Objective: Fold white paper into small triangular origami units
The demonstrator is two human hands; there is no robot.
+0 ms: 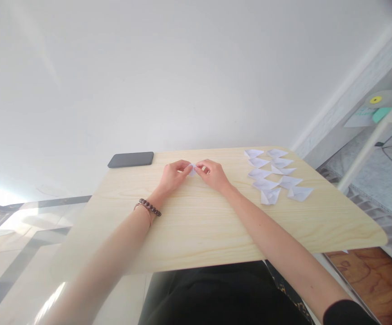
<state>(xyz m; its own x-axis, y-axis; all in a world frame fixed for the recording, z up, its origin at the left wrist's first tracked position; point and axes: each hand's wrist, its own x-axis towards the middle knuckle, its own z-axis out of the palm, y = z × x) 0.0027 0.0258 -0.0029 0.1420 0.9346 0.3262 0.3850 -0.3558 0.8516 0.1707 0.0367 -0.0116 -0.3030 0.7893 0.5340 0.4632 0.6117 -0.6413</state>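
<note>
A small piece of folded white paper (192,171) is pinched between my two hands, just above or on the table near its far side. My left hand (175,174), with beads at the wrist, grips the paper's left edge between thumb and fingers. On the right edge, my right hand (212,174) holds it in the same kind of pinch. Fingers cover much of the paper, so its exact shape is hard to make out. To the right lie several folded white paper pieces (259,173) with pointed ends, set out in two columns.
A dark phone (131,159) lies at the far left corner of the light wooden table (189,239). Behind the table rises a white wall (182,81). A white metal frame (365,146) stands on the floor to the right.
</note>
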